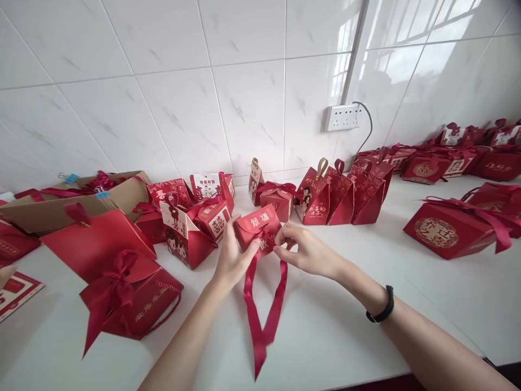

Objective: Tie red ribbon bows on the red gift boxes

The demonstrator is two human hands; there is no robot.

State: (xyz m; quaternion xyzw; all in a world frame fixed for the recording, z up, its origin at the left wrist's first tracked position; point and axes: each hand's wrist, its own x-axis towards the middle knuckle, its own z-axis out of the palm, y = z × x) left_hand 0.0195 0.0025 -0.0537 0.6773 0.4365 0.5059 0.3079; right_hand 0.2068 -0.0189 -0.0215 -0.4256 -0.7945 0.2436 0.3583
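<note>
I see the small red box (253,219) tilted between both hands, over the middle of the counter (334,336); the left hand (232,258) is closed around its left side; the right hand (307,250) curls nearly closed at the ribbon (253,317), whether gripping it I cannot tell; two ribbon tails trail in front; other red boxes (340,202) stand behind.

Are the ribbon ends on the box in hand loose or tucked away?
Loose: two ribbon tails trail free from the red box between left hand and right hand. Whether they're tied, I cannot tell.
</note>
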